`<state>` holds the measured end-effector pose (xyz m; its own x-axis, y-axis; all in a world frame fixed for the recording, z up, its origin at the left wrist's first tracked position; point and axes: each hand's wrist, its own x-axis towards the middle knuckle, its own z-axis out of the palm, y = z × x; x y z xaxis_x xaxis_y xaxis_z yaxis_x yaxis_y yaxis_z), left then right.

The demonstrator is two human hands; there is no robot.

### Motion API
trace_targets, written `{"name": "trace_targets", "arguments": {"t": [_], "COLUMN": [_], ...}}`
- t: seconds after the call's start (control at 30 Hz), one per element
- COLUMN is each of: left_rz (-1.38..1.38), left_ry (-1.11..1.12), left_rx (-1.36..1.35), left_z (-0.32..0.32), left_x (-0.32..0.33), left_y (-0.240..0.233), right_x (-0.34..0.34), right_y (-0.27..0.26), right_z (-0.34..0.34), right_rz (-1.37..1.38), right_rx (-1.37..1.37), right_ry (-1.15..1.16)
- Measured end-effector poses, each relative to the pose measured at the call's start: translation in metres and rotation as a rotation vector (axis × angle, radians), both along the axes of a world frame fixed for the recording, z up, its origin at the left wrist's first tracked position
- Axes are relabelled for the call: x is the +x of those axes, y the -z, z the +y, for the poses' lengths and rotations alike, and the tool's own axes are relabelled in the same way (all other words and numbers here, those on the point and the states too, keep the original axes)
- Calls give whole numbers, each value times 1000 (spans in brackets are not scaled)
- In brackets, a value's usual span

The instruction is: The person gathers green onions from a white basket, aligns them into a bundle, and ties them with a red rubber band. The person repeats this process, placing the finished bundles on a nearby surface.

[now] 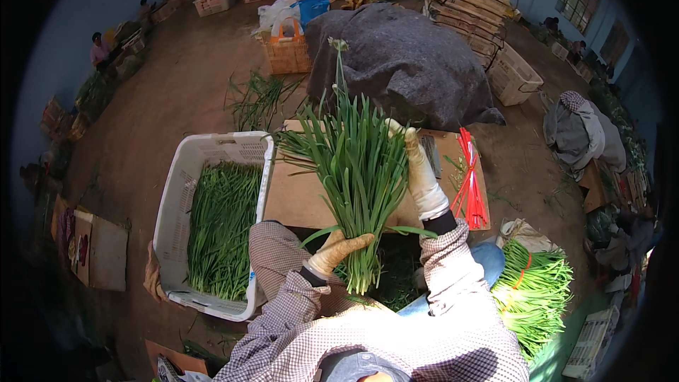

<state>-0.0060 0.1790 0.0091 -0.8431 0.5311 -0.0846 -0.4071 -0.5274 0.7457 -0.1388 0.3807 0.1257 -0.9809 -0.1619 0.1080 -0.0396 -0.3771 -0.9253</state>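
My left hand (339, 252), in a yellowed work glove, is wrapped around the pale stem ends of a loose bunch of garlic chives (355, 175). The bunch stands nearly upright over the front edge of a wooden board (292, 199), its leaves fanning out at the top. One stalk with a flower head (338, 45) rises well above the others. My gloved right hand (416, 164) is raised against the right side of the leaves, thumb and fingers apart; some fingertips are hidden. Red tie strips (470, 185), bound at their middle, lie on the board's right side.
To the left stands a white plastic crate (174, 212) with chives (225, 233) inside. A banded green bundle (536, 297) lies by my right knee. Beyond the board are a cloth-covered heap (392, 53), loose leaves (262, 98) and stacked crates (467, 5). Other people sit along the walls.
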Motion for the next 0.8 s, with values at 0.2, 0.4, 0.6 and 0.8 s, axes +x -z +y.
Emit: {"name": "trace_targets", "arguments": {"t": [0.2,0.4,0.6,0.8], "left_rz": [159,-46,0,-60], "left_ry": [266,255,86,-9], "left_rx": [-273,-131,-12,72], "left_z": [18,4,-19,-36], "left_x": [11,32,50,57], "left_y": [3,19,54,70], "right_x": [-65,-83,-125,-190], "right_y": [-84,-98,-85,-93], "right_z": [30,-7,-85,-164], "right_rz": [-42,5,118,108], "right_rx": [110,411,971,1067], "right_ry": [-401,-424,-450,-211]}}
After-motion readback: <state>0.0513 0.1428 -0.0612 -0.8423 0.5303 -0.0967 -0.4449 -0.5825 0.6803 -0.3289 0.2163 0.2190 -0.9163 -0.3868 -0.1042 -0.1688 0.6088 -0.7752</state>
